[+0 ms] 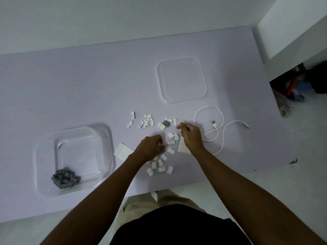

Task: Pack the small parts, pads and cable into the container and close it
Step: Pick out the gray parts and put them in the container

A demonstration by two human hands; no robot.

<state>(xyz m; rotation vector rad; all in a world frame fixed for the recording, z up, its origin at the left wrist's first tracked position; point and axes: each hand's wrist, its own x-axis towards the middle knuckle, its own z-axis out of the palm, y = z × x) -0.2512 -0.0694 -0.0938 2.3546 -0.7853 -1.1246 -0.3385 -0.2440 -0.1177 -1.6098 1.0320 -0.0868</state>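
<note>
Lying between left hand and right hand — white parts, cable rightward.

We see a pale lilac tabletop set against a white wall, pale floor to its right, and a dark recess holding clutter, something orange among it.

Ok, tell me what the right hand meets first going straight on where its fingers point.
Probably the small white part beside the gray pieces, just past the right hand; depth is unclear.
</note>
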